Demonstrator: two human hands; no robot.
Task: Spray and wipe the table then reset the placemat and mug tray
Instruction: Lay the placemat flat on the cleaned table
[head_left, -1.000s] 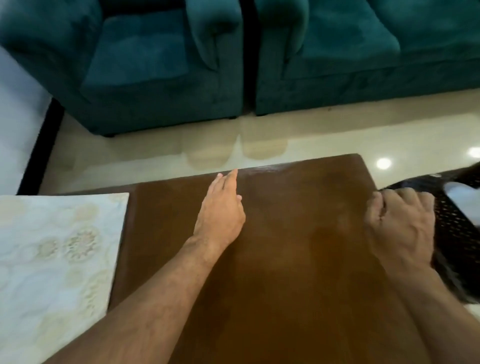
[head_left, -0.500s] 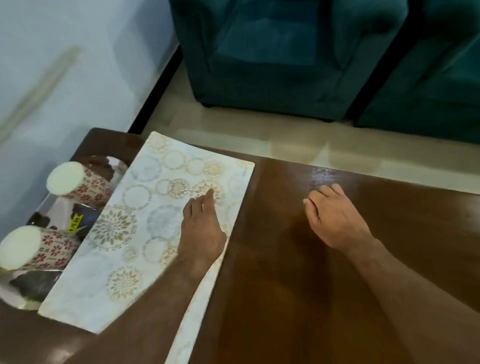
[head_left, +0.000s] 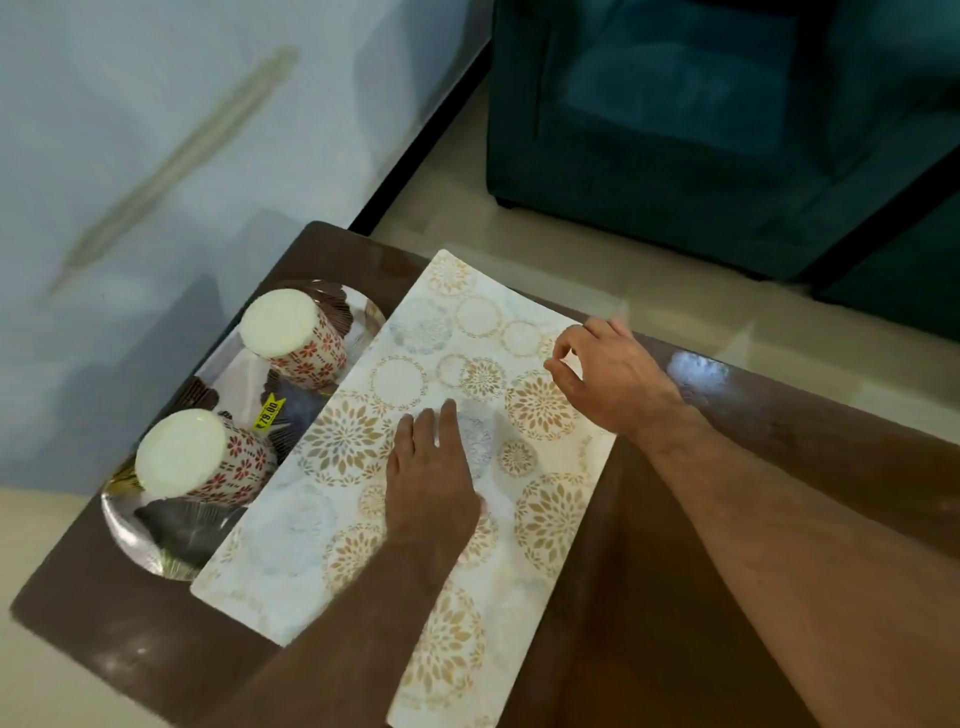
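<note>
The left hand (head_left: 431, 483) lies flat, fingers straight, pressing the placemat (head_left: 415, 467). The right hand (head_left: 608, 379) curls at the mat's far right corner, thumb and forefinger pinching its edge; the corner itself is hidden beneath it. The placemat lies on the brown bench (head_left: 727, 545), its long axis running from near to far, its near end cut off. Its left edge overlaps a silver mug tray (head_left: 130, 525) carrying two upturned floral mugs (head_left: 296, 338). Beyond stand a teal sofa (head_left: 701, 130) and pale floor (head_left: 571, 260).
</note>
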